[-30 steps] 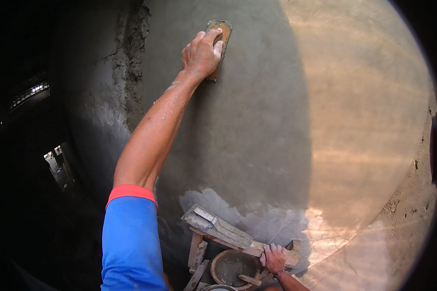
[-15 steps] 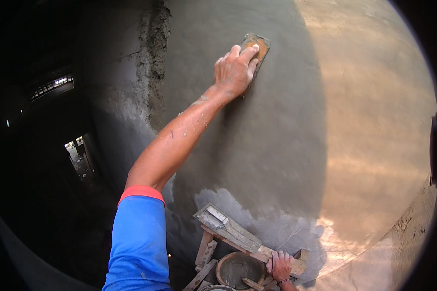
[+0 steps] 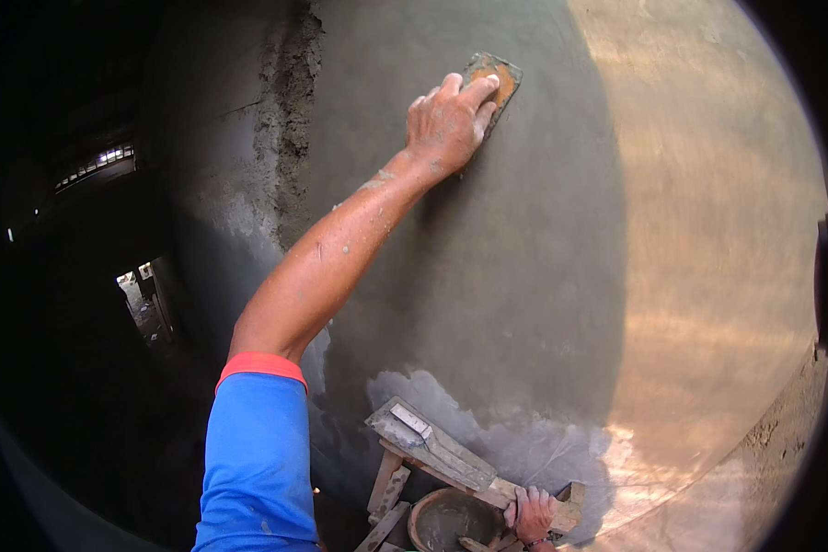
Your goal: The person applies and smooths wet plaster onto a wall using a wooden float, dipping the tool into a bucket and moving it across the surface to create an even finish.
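My left hand [image 3: 446,124] is closed on a mortar-smeared plastering float [image 3: 495,75] with an orange patch, which lies against the damp grey plastered wall [image 3: 524,230]. The thumb and a finger press along its sides; the palm hides the float's lower part. Low in the picture, my right hand [image 3: 532,513] has its fingers curled over a wooden plank [image 3: 501,492]. On that plank, left of the hand, rests a long flat finishing tool [image 3: 432,443] with a pale handle. Below the plank stands a round tub [image 3: 416,524] of grey mortar with a stick-like handle in it.
Short timber pieces [image 3: 386,492] lie left of the tub. A rough broken strip [image 3: 290,110] runs down the wall's left part. Further left is a dark space with a lit opening [image 3: 147,299]. Sunlight falls on the wall's right side [image 3: 708,230].
My left hand has slid the float a little up and to the right on the wall. My right hand stays on the plank. The view has shifted slightly.
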`<state>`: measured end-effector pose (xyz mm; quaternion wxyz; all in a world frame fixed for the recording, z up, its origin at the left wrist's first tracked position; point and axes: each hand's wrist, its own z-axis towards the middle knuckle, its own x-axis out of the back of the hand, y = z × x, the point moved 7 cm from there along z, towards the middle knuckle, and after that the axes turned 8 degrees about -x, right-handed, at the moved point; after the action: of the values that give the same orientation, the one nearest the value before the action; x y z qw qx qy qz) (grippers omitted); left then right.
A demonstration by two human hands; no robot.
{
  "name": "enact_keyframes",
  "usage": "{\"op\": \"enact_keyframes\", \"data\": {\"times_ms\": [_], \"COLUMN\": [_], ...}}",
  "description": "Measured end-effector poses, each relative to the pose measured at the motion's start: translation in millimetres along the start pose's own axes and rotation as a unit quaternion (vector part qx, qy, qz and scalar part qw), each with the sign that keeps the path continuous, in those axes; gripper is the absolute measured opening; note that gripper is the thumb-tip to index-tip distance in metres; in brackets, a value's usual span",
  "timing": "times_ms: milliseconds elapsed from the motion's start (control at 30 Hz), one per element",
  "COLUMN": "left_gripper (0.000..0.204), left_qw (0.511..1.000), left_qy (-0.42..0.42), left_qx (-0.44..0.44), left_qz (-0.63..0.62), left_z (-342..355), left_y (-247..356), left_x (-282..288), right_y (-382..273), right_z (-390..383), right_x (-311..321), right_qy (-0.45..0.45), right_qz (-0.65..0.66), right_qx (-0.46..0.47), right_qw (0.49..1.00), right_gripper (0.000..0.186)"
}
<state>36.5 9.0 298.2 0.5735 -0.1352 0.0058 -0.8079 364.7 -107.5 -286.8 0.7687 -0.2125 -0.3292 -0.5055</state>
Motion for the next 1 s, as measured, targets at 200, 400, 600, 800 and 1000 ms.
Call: {"op": "enact_keyframes", "data": {"times_ms": [200,400,600,800,1000], "left_gripper": [0.037,0.04,0.036,0.033,0.035], "left_qw": [0.977,0.906,0.97,0.995,0.998], "left_qy": [0.087,0.059,0.074,0.08,0.057], "left_qx": [0.196,0.419,0.225,-0.034,-0.001], "left_qz": [0.008,-0.025,-0.061,-0.05,-0.026], "left_z": [48.0,-66.2,-5.8,-37.6,-59.7], "left_y": [-140.9,-181.5,-7.0,160.6,80.6], "left_x": [20.7,3.0,-4.3,-40.2,-30.3], "right_y": [-1.6,-12.4,-9.3,-11.5,-6.5], "right_z": [-1.7,10.5,7.4,12.4,7.8], "right_x": [-0.1,7.9,8.3,12.2,8.7], "right_qy": [-0.018,0.003,0.018,-0.017,-0.012], "right_qz": [-0.009,0.018,0.002,0.022,0.006], "right_qx": [-0.011,-0.013,-0.002,-0.012,-0.002], "right_qw": [1.0,1.0,1.0,1.0,1.0], "right_gripper": [0.043,0.042,0.041,0.043,0.044]}}
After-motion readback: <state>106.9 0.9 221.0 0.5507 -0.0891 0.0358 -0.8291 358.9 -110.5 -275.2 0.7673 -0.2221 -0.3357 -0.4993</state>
